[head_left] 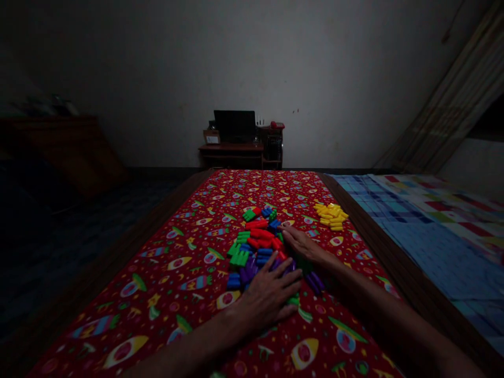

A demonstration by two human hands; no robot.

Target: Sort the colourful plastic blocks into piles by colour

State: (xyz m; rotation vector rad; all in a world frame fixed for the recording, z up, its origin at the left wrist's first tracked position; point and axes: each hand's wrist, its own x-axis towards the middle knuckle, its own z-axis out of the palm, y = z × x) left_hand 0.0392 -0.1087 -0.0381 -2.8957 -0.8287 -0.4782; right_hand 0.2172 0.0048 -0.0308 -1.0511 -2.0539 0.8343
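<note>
My left hand point(271, 291) lies over the near side of a mixed pile of plastic building blocks, fingers spread, covering some purple blocks point(249, 270). At the pile's right edge is my right hand point(301, 244), its fingertips touching or close to a blue block point(274, 226); whether it grips anything is hidden. Around the hands are red blocks point(260, 237), green blocks point(239, 255) and more blue ones point(233, 282). A purple block point(314, 282) sits under the right wrist. Farther right, several yellow blocks point(331, 216) form a separate heap.
A red patterned cloth point(157, 294) covers the surface under the blocks. To the right is a bed with a blue checked sheet point(394, 231). A small desk point(232, 148) with a dark monitor point(235, 125) stands by the far wall. A wooden cabinet point(66, 152) is at left.
</note>
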